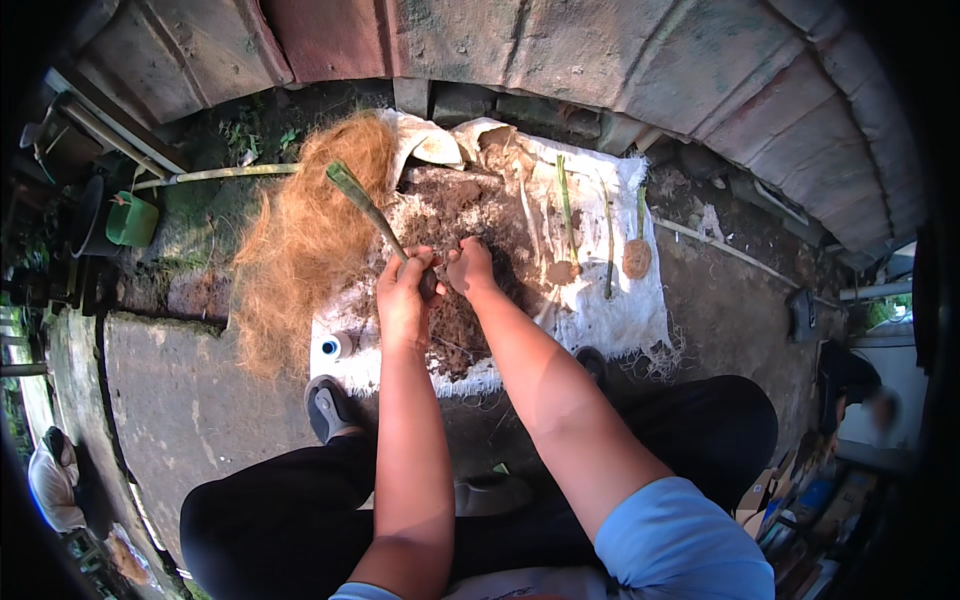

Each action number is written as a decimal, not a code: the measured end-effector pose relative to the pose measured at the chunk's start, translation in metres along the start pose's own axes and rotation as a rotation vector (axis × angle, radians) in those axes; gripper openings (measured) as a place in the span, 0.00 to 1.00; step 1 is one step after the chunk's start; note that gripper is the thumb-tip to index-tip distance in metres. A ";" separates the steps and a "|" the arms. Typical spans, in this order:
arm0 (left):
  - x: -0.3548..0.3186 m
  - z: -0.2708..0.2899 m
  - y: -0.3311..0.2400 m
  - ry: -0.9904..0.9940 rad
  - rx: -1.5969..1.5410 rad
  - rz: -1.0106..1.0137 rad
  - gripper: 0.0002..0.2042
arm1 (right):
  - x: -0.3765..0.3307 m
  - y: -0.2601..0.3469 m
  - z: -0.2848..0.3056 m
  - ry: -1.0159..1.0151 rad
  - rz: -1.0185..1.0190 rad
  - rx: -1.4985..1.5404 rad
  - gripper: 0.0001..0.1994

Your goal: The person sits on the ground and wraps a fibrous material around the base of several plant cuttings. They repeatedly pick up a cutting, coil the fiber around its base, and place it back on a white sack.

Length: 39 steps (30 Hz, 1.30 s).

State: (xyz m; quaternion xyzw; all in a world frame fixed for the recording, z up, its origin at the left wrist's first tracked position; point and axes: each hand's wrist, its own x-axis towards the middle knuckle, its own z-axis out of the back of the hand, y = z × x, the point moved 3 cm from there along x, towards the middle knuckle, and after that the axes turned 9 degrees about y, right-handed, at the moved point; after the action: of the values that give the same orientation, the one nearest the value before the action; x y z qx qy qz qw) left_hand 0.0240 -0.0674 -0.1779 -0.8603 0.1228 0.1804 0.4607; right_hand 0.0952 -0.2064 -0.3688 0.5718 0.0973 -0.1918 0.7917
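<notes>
My left hand (405, 295) is closed round the lower part of a cut green plant stem (365, 205), which leans up and to the left. A dark lump shows at its base, partly hidden by my fingers. Close beside it, my right hand (470, 268) has its fingers curled together; what they hold, if anything, is hidden. Below both hands lies a heap of loose brown soil (465, 205) on a white woven sack (625, 325). A large tangle of tan fibre (300, 240) sits to the left.
Right of the soil lie a stem with a small root ball (566, 215), a thin stem (608, 245) and a stem with a round wrapped ball (637, 259). A small white cylinder (337, 346) stands at the sack's near left. Green container (131, 220) far left; tiled roof (450, 40) beyond.
</notes>
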 end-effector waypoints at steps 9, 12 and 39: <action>-0.019 0.013 -0.010 0.011 0.025 -0.031 0.08 | -0.059 0.062 0.011 -0.054 -0.009 -0.077 0.14; -0.025 0.019 -0.022 -0.025 0.027 -0.072 0.08 | -0.092 0.095 0.016 -0.071 -0.029 0.118 0.12; -0.054 -0.012 -0.037 0.295 -0.163 -0.264 0.16 | -0.189 0.190 0.108 0.324 0.228 0.564 0.12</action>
State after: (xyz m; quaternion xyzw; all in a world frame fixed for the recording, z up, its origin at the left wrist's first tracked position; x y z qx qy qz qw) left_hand -0.0081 -0.0552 -0.1210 -0.9204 0.0601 -0.0001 0.3862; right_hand -0.0042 -0.2205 -0.0981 0.7983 0.1004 -0.0280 0.5932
